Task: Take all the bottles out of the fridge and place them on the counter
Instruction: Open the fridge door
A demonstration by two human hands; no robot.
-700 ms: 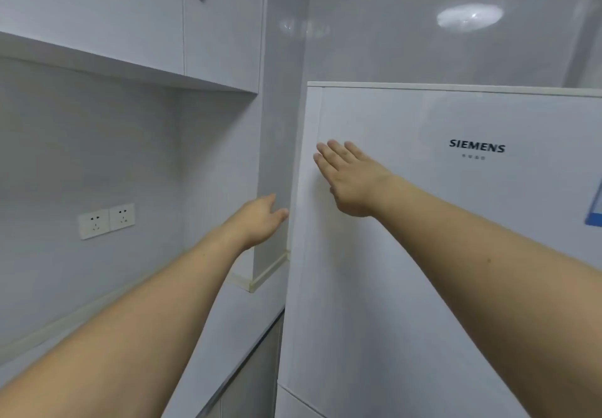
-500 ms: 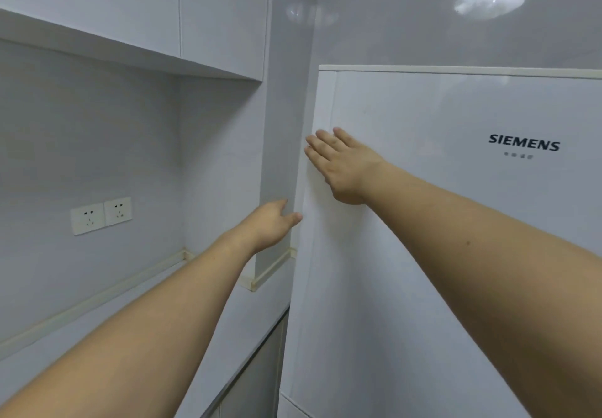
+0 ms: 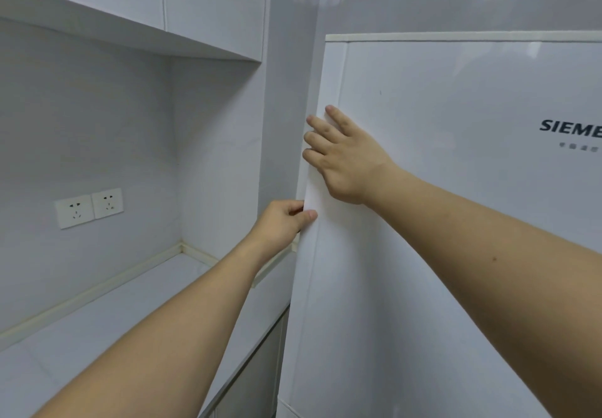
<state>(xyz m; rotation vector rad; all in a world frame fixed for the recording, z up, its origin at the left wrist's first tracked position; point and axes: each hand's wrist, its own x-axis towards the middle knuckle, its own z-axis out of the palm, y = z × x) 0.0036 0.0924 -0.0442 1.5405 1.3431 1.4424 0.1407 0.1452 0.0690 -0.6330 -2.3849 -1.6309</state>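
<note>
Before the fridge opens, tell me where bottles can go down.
The counter shows bare surface from the corner below the sockets to its front edge. Tight spot: beside the fridge door, where the left hand and right hand work.

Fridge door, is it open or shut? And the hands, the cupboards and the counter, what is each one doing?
Fridge door: shut, no gap showing, no bottles visible.
Left hand: fingers curled round the door's left edge, thumb on the front.
Right hand: flat on the door near the edge, fingers straight.
Upper cupboards: doors shut.
Wall sockets: nothing plugged in.
Counter: no bottles on the part in view.
</note>
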